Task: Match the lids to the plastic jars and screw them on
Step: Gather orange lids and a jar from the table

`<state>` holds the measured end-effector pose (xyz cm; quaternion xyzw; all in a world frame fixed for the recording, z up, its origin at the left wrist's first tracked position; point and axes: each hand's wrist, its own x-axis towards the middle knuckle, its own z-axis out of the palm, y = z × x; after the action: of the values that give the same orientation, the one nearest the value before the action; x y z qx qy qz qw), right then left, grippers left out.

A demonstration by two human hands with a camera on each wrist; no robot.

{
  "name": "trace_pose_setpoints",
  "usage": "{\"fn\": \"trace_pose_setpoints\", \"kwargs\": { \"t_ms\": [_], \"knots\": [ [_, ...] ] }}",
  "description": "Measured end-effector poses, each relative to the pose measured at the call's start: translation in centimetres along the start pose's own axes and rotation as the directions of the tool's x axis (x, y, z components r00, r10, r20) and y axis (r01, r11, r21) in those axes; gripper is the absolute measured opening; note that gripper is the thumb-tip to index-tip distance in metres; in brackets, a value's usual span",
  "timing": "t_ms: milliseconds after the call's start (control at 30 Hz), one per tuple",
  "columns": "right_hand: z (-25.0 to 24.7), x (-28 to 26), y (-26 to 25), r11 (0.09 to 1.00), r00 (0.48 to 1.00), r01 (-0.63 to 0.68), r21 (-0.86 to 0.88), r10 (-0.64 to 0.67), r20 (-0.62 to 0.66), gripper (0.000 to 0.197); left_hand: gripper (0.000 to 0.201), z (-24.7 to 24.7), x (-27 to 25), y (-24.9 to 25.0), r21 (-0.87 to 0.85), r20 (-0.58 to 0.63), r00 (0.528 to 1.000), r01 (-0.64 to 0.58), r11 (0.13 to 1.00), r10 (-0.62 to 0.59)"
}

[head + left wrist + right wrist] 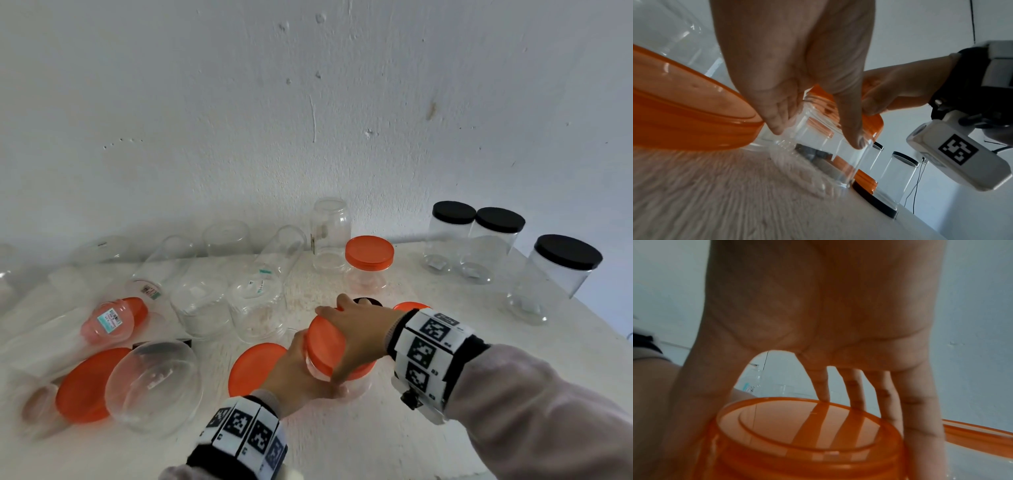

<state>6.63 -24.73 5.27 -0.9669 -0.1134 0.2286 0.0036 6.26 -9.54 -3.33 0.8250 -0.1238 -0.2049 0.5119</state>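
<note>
Jar (356, 380) of clear plastic sits tilted just above the white surface (376, 445), nearest to us, and our left hand (301, 373) curls round its body from the left, thumb and fingers (777, 120) pressed on the clear wall. On its mouth sits an orange lid (325, 342), and our right hand (363, 335) spreads over that lid from the right, fingertips (824, 394) bent down around its rim; the right wrist view shows the lid (807, 426) from below, with the fingers seen through it. Both wrists carry bands with black and white square markers (428, 346).

Just left of the left hand lies a loose orange lid (253, 366) flat on the surface. Further left a big clear jar (154, 387) lies on its side, against a larger orange lid (82, 387). Behind those, a small capped jar with a label (109, 320) lies tipped over.

Beyond the hands, a black lid (368, 301) and another orange lid (409, 305) peek out behind the right hand. Behind them stands a closed orange-lidded jar (369, 263). A crowd of open clear jars (257, 305) fills the middle and left, blurred. Far right, three clear jars with black lids (565, 260) stand near the white wall (308, 102)
</note>
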Motion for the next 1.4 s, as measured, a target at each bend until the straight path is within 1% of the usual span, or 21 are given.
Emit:
{"fn": "trace_pose_setpoints", "kwargs": {
  "t_ms": [133, 233, 367, 533, 633, 833, 1033, 1200, 1300, 1400],
  "knots": [
    [-0.6, 0.2, 0.2, 1.0, 0.999, 0.013, -0.013, -0.013, 0.033, 0.108, 0.099, -0.1, 0.2, -0.2, 0.028, -0.028, 0.999, -0.017, 0.999, 0.018],
    [-0.8, 0.4, 0.4, 0.999, 0.997, 0.039, -0.037, -0.037, 0.062, 0.107, 0.099, -0.1, 0.2, -0.2, 0.085, -0.039, 0.999, -0.016, 0.996, 0.019],
    [-1.1, 0.5, 0.5, 0.996, 0.995, 0.063, -0.063, -0.058, 0.075, 0.106, 0.099, 0.1, 0.2, 0.0, 0.106, -0.061, 0.998, -0.008, 0.994, 0.014],
    [-0.9, 0.5, 0.5, 0.995, 0.996, 0.067, -0.075, -0.063, 0.058, 0.11, 0.099, 0.2, 0.0, 0.0, 0.108, -0.085, 0.996, -0.015, 0.994, 0.024],
    [-0.8, 0.5, 0.5, 0.996, 0.997, 0.058, -0.075, -0.054, 0.055, 0.111, 0.1, 0.1, -0.1, -0.1, 0.113, -0.079, 0.996, -0.026, 0.993, 0.035],
    [-0.2, 0.6, 0.5, 0.995, 0.999, 0.044, -0.089, -0.043, 0.007, 0.108, 0.098, 0.0, 0.0, -0.1, 0.119, -0.065, 0.997, -0.041, 0.992, 0.049],
    [-0.3, 0.4, 0.8, 0.991, 0.995, 0.097, -0.088, -0.097, 0.004, 0.102, 0.097, 0.2, 0.2, -0.4, 0.143, -0.082, 0.995, -0.052, 0.988, 0.064],
    [-0.9, 0.2, 0.7, 0.973, 0.981, 0.189, -0.131, -0.182, 0.063, 0.101, 0.097, -0.2, 0.5, -0.5, 0.163, -0.031, 0.997, -0.058, 0.985, 0.064],
    [-1.4, 0.1, 0.9, 0.97, 0.975, 0.206, -0.126, -0.193, 0.108, 0.103, 0.1, -0.4, 0.7, -0.6, 0.163, -0.015, 0.998, -0.06, 0.985, 0.064],
    [-1.5, 0.1, 1.0, 0.969, 0.971, 0.219, -0.116, -0.204, 0.129, 0.103, 0.099, -0.3, 0.8, -0.8, 0.13, -0.026, 0.998, -0.052, 0.99, 0.055]
  ]
}}
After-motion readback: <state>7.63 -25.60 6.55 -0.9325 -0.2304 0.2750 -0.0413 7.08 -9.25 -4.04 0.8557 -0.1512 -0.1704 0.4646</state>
